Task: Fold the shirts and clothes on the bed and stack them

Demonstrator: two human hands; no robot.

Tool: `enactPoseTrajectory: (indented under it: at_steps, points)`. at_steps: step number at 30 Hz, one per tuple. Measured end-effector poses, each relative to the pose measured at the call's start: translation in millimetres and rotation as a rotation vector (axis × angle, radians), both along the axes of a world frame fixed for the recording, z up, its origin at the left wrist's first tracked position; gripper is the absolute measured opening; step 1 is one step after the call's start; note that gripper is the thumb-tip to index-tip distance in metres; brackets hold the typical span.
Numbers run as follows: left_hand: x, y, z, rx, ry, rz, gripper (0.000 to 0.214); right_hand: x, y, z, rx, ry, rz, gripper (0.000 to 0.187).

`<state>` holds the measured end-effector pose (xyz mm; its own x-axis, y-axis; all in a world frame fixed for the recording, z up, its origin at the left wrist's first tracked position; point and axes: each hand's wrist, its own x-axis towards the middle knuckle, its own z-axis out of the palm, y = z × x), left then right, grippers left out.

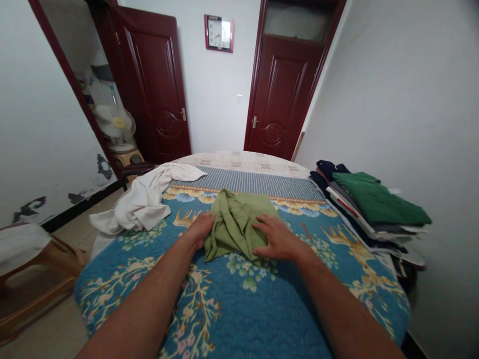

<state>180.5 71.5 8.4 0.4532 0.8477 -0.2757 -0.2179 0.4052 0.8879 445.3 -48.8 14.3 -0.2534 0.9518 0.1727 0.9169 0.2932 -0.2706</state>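
Head view: an olive-green garment (235,219) is seen lying crumpled mid-bed on the blue floral quilt (262,299). It is pressed by the left hand (200,228) and right hand (277,239), both flat; fingertips appear partly tucked under folds.

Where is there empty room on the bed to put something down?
Free: the blue quilt at the near end, in front of the green garment; also the striped band behind it. Crowded: the folded clothes stack along the right edge, and the white cloth at the left corner.
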Motion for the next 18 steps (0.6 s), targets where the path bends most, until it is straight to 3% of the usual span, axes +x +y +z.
enactPoseTrajectory:
  at_steps: [2, 4, 8, 11, 15, 18]
  points:
    - [1, -2, -0.9, 0.01, 0.009, -0.02, 0.035, -3, -6, 2.9, -0.065, -0.004, 0.016, 0.095]
    - [3, -4, -1.5, 0.029, -0.005, -0.034, 0.036, -7, -10, 6.8, -0.071, -0.008, 0.021, 0.089]
    - [6, -7, -0.3, 0.059, -0.021, -0.004, 0.041, -22, -12, 14.7, -0.006, -0.084, -0.014, 0.037]
    - [7, -5, 1.8, 0.055, -0.022, 0.031, 0.046, -28, -7, 18.5, 0.042, -0.051, -0.137, 0.019]
    - [2, 5, 3.6, 0.072, -0.03, 0.095, 0.054, -7, 5, 19.6, 0.134, 0.276, -0.337, 0.014]
    - [-4, 13, 1.0, 0.083, -0.011, 0.118, 0.055, 24, 13, 18.2, 0.114, 0.607, -0.466, 0.015]
